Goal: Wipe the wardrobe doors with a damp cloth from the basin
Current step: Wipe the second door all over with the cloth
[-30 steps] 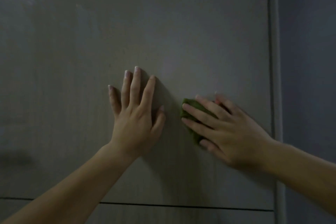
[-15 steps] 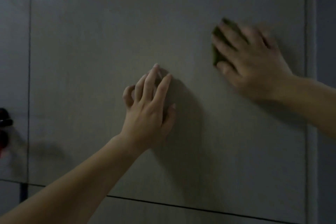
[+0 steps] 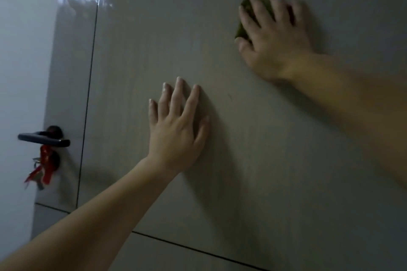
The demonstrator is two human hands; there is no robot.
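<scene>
A tall grey wardrobe door [image 3: 231, 171] fills most of the view. My right hand [image 3: 273, 35] presses a small green cloth [image 3: 241, 28] flat against the door near the top right, fingers spread straight over it; only the cloth's left and upper edges show. My left hand [image 3: 176, 125] rests flat on the door lower down, in the middle, with fingers straight and spread, holding nothing.
A narrower door panel [image 3: 72, 94] lies left of a vertical seam. At the far left a dark lever handle [image 3: 44, 139] sticks out, with keys and a red tassel [image 3: 44, 169] hanging below it. A horizontal seam runs along the door's bottom.
My right hand slid the cloth up the door, from beside my left hand to well above it. The view swung left, bringing the handle and keys into sight.
</scene>
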